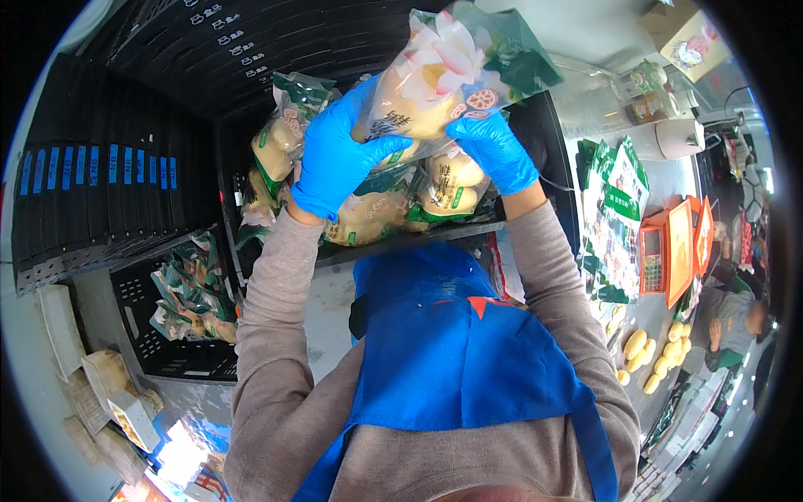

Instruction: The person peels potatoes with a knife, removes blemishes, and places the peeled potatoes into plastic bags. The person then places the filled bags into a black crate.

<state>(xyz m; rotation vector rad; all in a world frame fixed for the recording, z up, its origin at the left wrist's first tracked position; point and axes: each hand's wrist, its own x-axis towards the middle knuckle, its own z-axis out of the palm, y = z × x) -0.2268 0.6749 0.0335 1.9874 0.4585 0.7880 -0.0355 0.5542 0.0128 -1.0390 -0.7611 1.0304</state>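
Note:
A clear plastic bag of lotus root (433,81), printed with a pink lotus flower, is held up between both blue-gloved hands. My left hand (342,147) grips its left lower side, the thumb across the front. The fingers of my right hand (492,150) pinch the bag's lower right edge. Beneath the hands, a black plastic crate (370,249) holds several more bags of lotus root, among them one bag (453,185) below my right hand and another bag (276,147) left of my left hand.
Black crates (94,157) are stacked at the left, above a perforated black crate (141,342) with bagged goods. On the right-hand counter lie printed packaging bags (611,219), an orange scale (671,248) and loose lotus roots (635,345). A person (728,320) is at the far right.

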